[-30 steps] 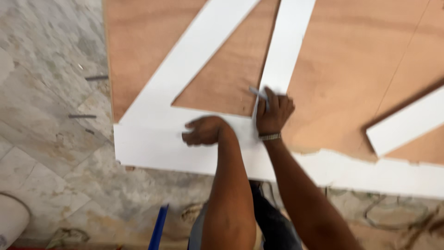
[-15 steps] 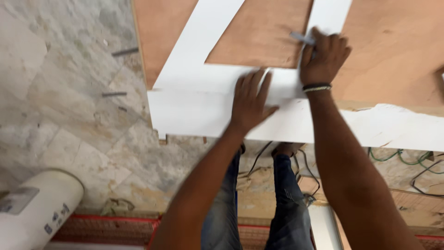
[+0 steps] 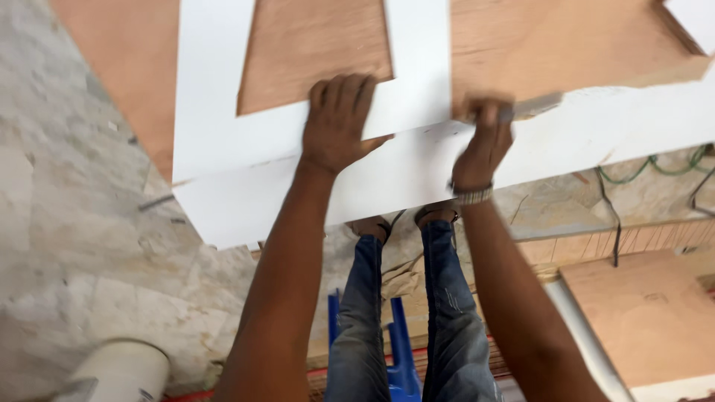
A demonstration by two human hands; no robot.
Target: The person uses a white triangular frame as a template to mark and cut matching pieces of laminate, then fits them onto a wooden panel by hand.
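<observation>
**Hands working a white strip against a plywood sheet**

Head view: The person is leaning over a plywood sheet [image 3: 313, 52] that is carrying white strips [image 3: 208, 97] laid as a frame. The left hand [image 3: 339, 123] is lying flat, fingers spread, pressing down where an upright strip is meeting the long white strip [image 3: 417, 167] along the near edge; it is gripping nothing, only bearing on the surface. The right hand [image 3: 484, 141] is closing around a small grey tool [image 3: 532, 104], blurred by motion, its tip lying at the seam between the long strip and the plywood. What kind of tool it is cannot be made out. A metal wristband [image 3: 471, 195] is sitting on the right wrist.

Judged step: the strip is being held steady while the tool is being worked along its upper edge. The next move is calling for continued firm downward pressure from the left hand, kept clear of the tool's line.

Surroundings: a marble floor [image 3: 82, 238], green wires [image 3: 655, 167], a white pipe [image 3: 123, 372] and a blue object [image 3: 398, 350] between the person's legs.
</observation>
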